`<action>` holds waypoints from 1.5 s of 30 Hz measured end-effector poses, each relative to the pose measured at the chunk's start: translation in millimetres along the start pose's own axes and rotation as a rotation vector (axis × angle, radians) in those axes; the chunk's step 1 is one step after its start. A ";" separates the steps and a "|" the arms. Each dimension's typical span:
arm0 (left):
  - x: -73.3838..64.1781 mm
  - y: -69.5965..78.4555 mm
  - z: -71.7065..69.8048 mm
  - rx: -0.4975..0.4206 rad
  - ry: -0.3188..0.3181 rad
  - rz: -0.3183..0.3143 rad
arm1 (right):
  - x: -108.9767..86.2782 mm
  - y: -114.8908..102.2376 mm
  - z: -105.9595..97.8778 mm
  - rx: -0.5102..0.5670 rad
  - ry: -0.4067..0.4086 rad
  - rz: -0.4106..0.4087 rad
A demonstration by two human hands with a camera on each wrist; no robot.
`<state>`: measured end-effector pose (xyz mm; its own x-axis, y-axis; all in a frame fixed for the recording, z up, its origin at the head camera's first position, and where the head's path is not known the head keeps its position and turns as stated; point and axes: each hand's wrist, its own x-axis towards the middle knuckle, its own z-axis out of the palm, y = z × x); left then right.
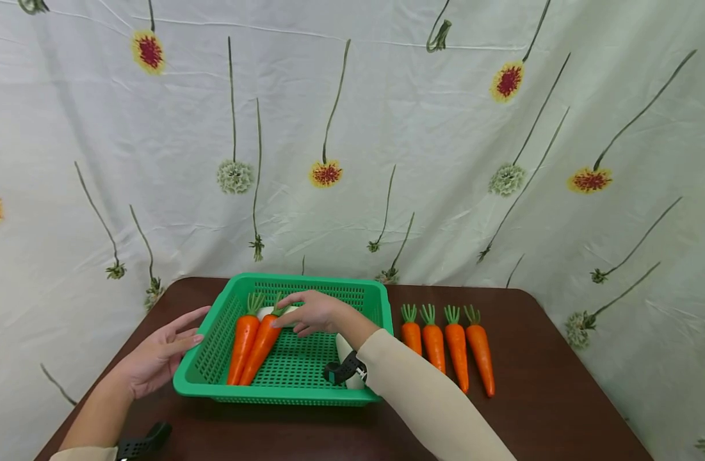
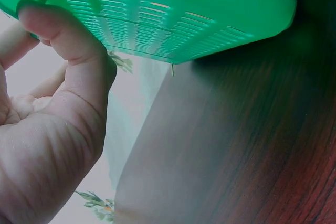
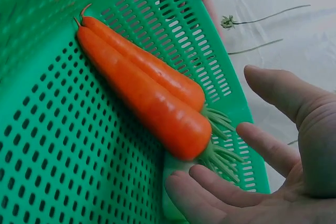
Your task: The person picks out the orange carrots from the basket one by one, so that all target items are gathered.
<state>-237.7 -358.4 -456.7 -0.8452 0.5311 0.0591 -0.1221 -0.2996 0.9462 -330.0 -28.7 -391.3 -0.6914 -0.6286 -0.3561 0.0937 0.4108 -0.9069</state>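
A green plastic basket (image 1: 283, 392) stands on the table, with two orange carrots (image 1: 244, 349) side by side at its left, their green tops toward the far wall. Over those tops hovers my right hand (image 1: 316, 312), fingers spread and holding nothing; in the right wrist view its fingertips (image 3: 197, 174) come close to the nearer carrot (image 3: 152, 111). My left hand (image 1: 156, 355) is at the basket's left rim, fingers loosely extended and thumb by the outer wall. A white, long thing (image 1: 342, 346) lies at the basket's right, partly behind my right wrist. Another pale thing (image 3: 176, 169) lies under the carrot tops.
Several more carrots (image 1: 456, 349) lie in a row on the dark brown table (image 1: 536, 384), right of the basket. A white cloth (image 1: 421, 128) printed with flowers hangs behind the table. Each wrist wears a black band (image 1: 139, 443).
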 end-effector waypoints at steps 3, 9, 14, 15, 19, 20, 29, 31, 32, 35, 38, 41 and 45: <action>0.5 -0.5 1.0 0.004 0.002 0.002 | 4.8 1.3 4.1 -0.003 0.020 0.007; 1.6 -1.9 1.8 0.012 0.016 0.000 | 9.8 1.0 10.4 -0.001 0.050 0.024; 1.4 -2.6 1.1 0.007 0.016 0.003 | 14.8 0.5 16.7 -0.005 0.067 0.038; 1.3 -2.6 1.1 0.005 0.016 0.004 | 16.2 0.6 18.4 -0.008 0.070 0.042; 1.1 -2.1 1.2 0.003 0.014 0.007 | 22.3 1.1 26.1 -0.011 0.083 0.062; 1.1 -2.0 1.2 0.003 0.015 0.007 | 23.7 0.9 27.8 -0.009 0.087 0.069; 0.9 -2.2 -0.3 0.002 0.011 0.007 | 30.9 -0.6 33.3 0.024 0.103 0.110; 0.7 -2.6 -0.9 0.002 0.013 0.006 | 31.8 -0.1 33.5 0.040 0.111 0.113; 0.7 -2.9 -1.3 0.002 0.014 0.005 | 32.3 0.2 33.7 0.051 0.117 0.113; 0.4 -3.6 -2.7 0.001 0.019 0.004 | 33.4 1.0 34.3 0.083 0.138 0.105; 0.3 -4.2 -3.7 0.001 0.018 0.004 | 34.2 1.8 35.2 0.119 0.156 0.095; 0.4 -4.5 -4.0 0.001 0.016 0.004 | 34.2 2.0 36.1 0.144 0.164 0.086; 0.3 -4.7 -3.5 -0.007 0.015 0.005 | 33.8 1.2 36.7 0.160 0.180 0.070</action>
<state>-239.2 -359.7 -462.2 -0.8533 0.5181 0.0587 -0.1216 -0.3073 0.9438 -327.0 -73.8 -412.7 -0.7945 -0.4686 -0.3862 0.2482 0.3299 -0.9108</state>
